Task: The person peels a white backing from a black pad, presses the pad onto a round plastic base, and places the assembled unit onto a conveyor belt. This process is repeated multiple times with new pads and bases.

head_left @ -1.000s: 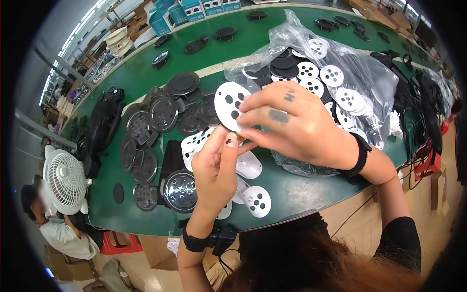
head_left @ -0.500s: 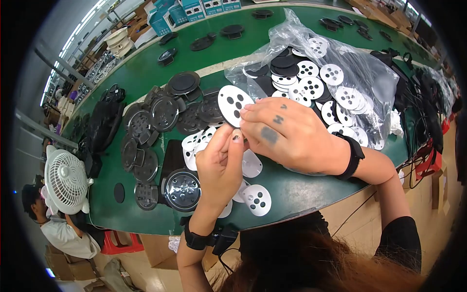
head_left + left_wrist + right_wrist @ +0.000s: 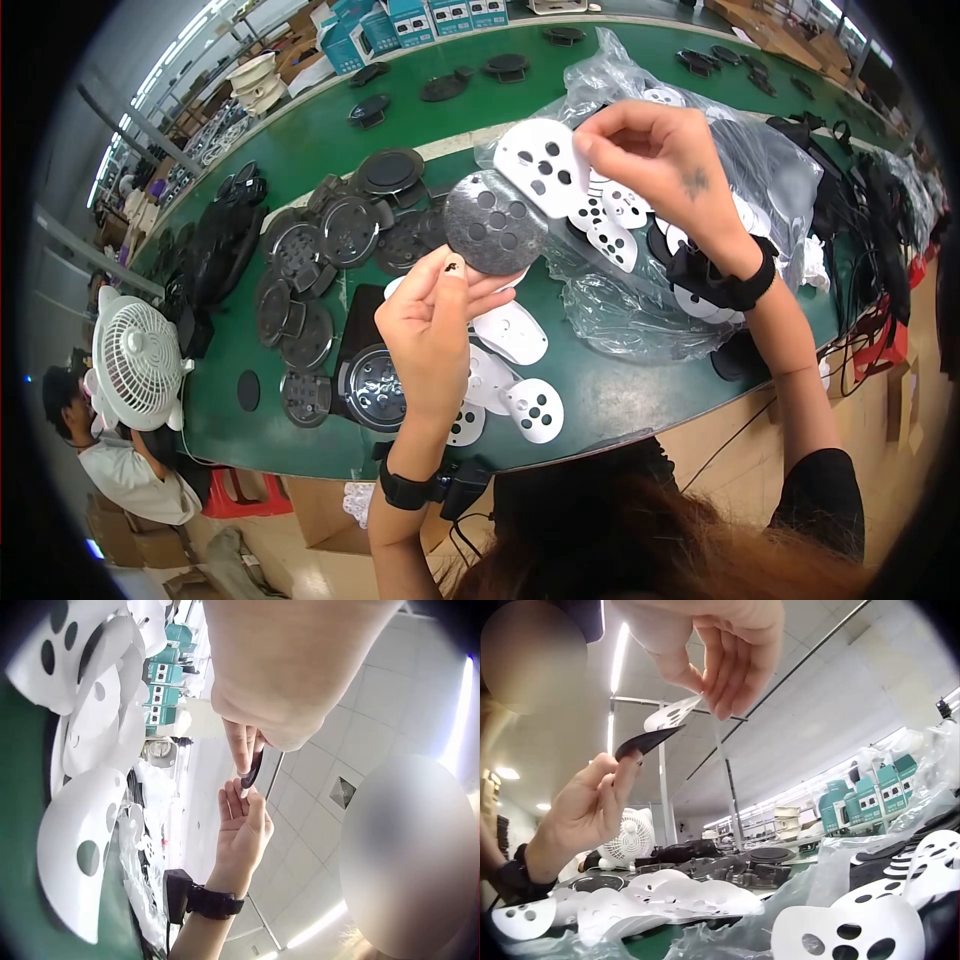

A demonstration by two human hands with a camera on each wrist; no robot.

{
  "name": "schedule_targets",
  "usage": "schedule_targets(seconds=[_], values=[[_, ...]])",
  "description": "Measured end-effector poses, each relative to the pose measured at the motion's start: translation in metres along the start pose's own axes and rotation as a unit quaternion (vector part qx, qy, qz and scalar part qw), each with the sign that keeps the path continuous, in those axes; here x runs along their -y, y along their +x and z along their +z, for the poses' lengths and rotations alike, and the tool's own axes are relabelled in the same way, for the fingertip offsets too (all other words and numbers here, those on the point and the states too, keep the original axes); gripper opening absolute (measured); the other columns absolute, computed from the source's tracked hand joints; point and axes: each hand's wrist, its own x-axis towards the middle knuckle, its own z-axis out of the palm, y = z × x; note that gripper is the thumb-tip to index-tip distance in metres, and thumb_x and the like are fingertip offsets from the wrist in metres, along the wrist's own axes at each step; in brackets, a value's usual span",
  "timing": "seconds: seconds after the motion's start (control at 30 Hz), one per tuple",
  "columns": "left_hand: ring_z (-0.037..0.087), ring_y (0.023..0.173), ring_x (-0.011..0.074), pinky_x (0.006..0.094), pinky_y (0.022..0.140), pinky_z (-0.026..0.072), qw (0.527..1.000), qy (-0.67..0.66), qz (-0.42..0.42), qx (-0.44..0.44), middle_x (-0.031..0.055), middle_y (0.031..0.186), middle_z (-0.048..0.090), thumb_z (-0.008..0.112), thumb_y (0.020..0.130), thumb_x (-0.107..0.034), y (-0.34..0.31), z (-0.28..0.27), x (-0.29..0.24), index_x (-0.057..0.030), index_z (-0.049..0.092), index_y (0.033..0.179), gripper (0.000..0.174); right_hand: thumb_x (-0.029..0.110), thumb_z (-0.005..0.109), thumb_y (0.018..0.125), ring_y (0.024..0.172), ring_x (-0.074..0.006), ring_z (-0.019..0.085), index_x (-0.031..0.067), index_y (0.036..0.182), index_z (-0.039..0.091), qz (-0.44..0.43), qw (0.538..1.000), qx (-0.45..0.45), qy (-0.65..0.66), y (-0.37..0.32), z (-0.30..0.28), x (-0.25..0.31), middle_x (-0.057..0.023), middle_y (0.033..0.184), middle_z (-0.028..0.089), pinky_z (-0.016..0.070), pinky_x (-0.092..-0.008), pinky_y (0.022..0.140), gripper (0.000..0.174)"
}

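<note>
My left hand (image 3: 425, 315) pinches the lower edge of a round black pad (image 3: 480, 245) with several shallow round marks, raised above the table. My right hand (image 3: 660, 165) pinches the right edge of a white perforated backing sheet (image 3: 543, 168) between thumb and fingers. Bent and partly lifted, the sheet overlaps the pad's upper right edge in the head view. In the right wrist view the curled sheet (image 3: 667, 716) stands above the dark pad (image 3: 646, 741), their edges close together. Below my left hand lie several loose white sheets (image 3: 512, 335) with holes.
A clear plastic bag (image 3: 625, 315) with white and black discs spreads across the right of the green table (image 3: 620, 400). Black round bases (image 3: 350, 230) cluster at left, near a white fan (image 3: 138, 345). Teal boxes (image 3: 410, 22) stand at the back. A person (image 3: 130, 470) sits at far left.
Both hands were together at the white-faced disc. My right hand has since moved up and right, pulling the white sheet away and baring the black pad, which stays in my left hand.
</note>
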Motion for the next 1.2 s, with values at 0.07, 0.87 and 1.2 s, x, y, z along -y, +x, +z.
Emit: schedule_targets(seconds=[0.07,0.87,1.2], values=[[0.067,0.083,0.0292,0.0330,0.069,0.0579,1.000,-0.005,0.004,-0.009,0.0188,0.092,0.061,0.040,0.093,-0.007,0.001,-0.001,-0.001,0.0146,0.051,0.105,0.027,0.012,0.063,0.079,0.068,-0.0107,0.062,-0.0075,0.083,0.064,-0.006,1.000,0.003,-0.015,0.006,-0.007,-0.007,-0.0076,0.071,0.065,0.0505,-0.0239,0.065,0.020],[0.067,0.083,0.0328,0.0284,0.063,0.0575,0.965,-0.103,-0.128,0.205,0.0203,0.105,0.060,0.037,0.097,-0.017,0.001,0.005,0.006,0.0109,0.044,0.120,0.037,0.074,0.062,0.063,0.111,-0.0296,0.054,-0.0065,0.118,0.050,0.103,0.882,0.330,0.321,-0.015,0.029,-0.017,-0.0256,0.123,0.050,0.0434,-0.0409,0.094,0.099],[0.067,0.075,0.0273,0.0258,0.059,0.0549,0.975,-0.085,-0.124,0.165,0.0172,0.101,0.061,0.038,0.097,-0.019,0.005,0.005,0.009,0.0079,0.048,0.117,0.035,0.038,0.069,0.077,0.108,-0.0219,0.055,-0.0057,0.121,0.049,0.077,0.856,0.315,0.404,-0.017,0.026,-0.026,-0.0177,0.122,0.053,0.0418,-0.0346,0.095,0.065]])
